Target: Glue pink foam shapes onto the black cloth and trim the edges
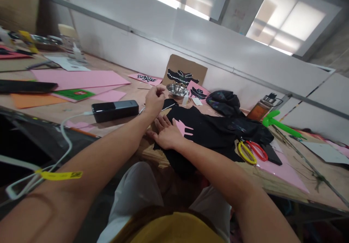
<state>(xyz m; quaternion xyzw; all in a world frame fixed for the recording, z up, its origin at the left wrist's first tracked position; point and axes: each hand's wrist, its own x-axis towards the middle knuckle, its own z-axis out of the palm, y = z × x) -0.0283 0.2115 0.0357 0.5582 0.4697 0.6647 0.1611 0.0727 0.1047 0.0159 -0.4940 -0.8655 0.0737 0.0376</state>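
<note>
Black cloth [207,126] lies spread over the table's front edge, with a pink cut-out shape [181,127] on it. My right hand [167,134] lies flat on the cloth, fingers spread, beside the pink shape and partly over it. Above the cloth's left end, my left hand [155,99] is raised with its fingers curled together; what they hold, if anything, is too small to make out. A thin white twisted cord [168,107] lies near it. Behind stand a shiny metal bowl [177,90] and a small white bottle [185,99].
A black power bank [115,111] with a white cable sits left. Scissors with yellow and red handles [252,152] lie right, before an amber bottle [260,108] and green balloon [282,124]. Cardboard with a beaded black shape [188,68] leans at the back; pink sheets [79,79] lie left.
</note>
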